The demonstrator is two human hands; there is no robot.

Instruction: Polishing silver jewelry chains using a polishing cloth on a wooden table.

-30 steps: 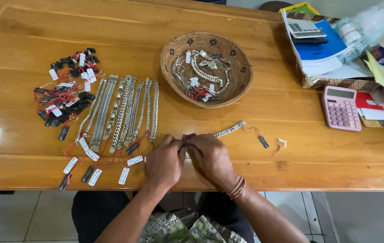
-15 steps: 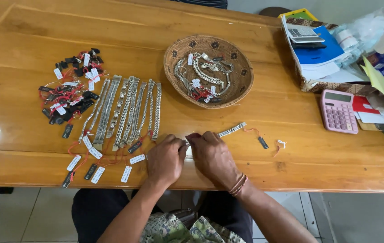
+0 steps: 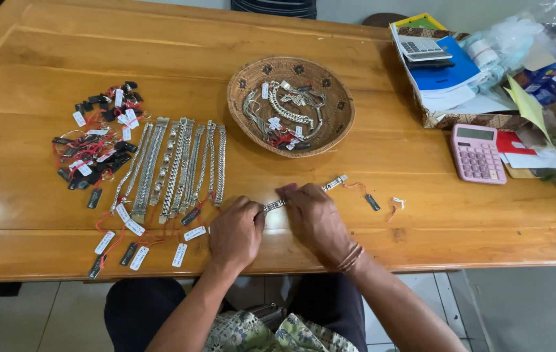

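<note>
**Both hands on one silver bracelet at the table's near edge**

Person seated at a wooden table (image 3: 421, 215), viewed from above. Left hand (image 3: 234, 233) and right hand (image 3: 315, 218) rest close together on the tabletop near the front edge. Between them lies a silver bracelet (image 3: 330, 184), stretched flat and running up to the right. Left hand pinches its near end between thumb and fingers. Right hand lies curled over the middle of it, fingers bent down on the links; whether they pinch it or only press it down, cannot tell. Far end pokes out past the right hand's fingertips, with a red string leading to a small dark tag (image 3: 372, 202).

To the left, a row of silver bracelets (image 3: 173, 166) laid side by side, white and dark tags trailing toward the edge. Further left, a heap of tags on red strings (image 3: 95, 140). Beyond the hands, a round woven basket (image 3: 245, 98) with more chains and tags inside. On the right, a pink calculator (image 3: 476, 153) just beside a box of papers (image 3: 450, 81). Cord bands on the right wrist.
</note>
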